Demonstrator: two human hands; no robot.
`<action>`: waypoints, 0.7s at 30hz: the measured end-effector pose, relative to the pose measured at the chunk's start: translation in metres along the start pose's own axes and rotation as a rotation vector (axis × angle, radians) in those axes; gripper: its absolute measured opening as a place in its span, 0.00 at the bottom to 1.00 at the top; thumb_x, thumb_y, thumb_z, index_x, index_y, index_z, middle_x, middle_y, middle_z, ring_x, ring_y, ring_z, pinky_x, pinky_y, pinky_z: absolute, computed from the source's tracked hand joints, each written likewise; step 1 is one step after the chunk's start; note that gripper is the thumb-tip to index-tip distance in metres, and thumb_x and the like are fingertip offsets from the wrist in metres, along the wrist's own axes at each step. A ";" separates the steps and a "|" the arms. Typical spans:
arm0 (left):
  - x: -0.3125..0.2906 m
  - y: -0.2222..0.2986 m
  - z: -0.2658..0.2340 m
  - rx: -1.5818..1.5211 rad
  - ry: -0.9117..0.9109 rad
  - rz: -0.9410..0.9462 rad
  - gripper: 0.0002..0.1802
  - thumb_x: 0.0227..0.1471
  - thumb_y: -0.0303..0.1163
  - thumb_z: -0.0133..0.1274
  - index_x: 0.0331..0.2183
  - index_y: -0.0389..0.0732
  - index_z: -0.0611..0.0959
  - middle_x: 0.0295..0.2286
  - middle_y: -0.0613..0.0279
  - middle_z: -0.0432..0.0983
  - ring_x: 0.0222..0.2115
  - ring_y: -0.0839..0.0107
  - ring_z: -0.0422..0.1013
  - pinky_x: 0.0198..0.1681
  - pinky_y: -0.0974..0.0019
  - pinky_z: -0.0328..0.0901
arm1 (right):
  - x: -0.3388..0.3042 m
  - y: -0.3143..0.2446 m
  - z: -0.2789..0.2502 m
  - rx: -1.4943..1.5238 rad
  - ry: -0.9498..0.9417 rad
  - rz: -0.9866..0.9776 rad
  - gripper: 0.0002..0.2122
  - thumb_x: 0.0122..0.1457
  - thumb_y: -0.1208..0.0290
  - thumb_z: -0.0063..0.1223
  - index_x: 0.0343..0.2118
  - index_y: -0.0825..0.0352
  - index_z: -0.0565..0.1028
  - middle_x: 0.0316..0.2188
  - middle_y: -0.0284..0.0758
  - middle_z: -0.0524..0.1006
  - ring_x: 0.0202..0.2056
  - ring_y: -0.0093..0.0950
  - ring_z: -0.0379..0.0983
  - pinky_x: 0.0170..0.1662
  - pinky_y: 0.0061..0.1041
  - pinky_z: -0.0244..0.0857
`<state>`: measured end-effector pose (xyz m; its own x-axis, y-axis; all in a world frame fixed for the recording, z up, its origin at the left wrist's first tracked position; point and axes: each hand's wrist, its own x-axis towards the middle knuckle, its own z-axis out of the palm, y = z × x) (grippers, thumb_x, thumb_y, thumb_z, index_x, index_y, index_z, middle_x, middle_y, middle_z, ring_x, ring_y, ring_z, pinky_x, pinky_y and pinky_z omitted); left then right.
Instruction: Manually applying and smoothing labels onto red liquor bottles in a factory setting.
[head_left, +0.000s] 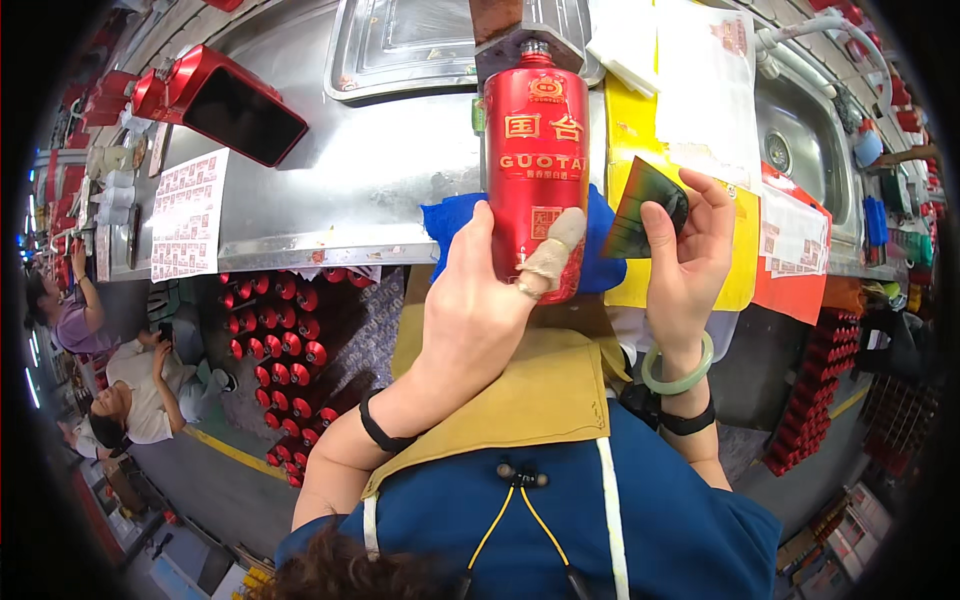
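Red bottle (538, 120) in the left hand (465, 290), thumb and fingers partly open around its lower end, neck pointing away, blue cloth (453, 222) beneath, right hand (690, 240) just beside, half-curled, pinching a dark green sheet (632, 215), metal tray (400, 60) beyond the left hand.

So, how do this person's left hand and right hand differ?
The left hand grips a red bottle, while the right hand pinches a dark card. The left hand has a pale cover on one digit; the right hand shows none. The right hand has a green bangle at the wrist; the left hand doesn't. Both have a black band at the wrist.
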<state>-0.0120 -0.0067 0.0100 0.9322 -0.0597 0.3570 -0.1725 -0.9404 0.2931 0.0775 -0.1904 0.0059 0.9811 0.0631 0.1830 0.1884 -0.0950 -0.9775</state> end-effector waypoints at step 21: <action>-0.017 -0.017 0.023 -0.336 0.248 -0.055 0.38 0.39 0.17 0.69 0.55 0.28 0.77 0.55 0.34 0.72 0.52 0.45 0.75 0.53 0.56 0.73 | 0.035 -0.035 0.013 -0.351 -0.424 -0.523 0.15 0.52 0.83 0.63 0.44 0.66 0.81 0.33 0.32 0.80 0.33 0.29 0.73 0.41 0.28 0.67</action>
<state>-0.0180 0.0023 -0.0212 0.8451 0.1085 0.5235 -0.2571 -0.7761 0.5758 0.1048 -0.1719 0.0453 0.6722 0.5563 0.4885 0.6972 -0.2536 -0.6706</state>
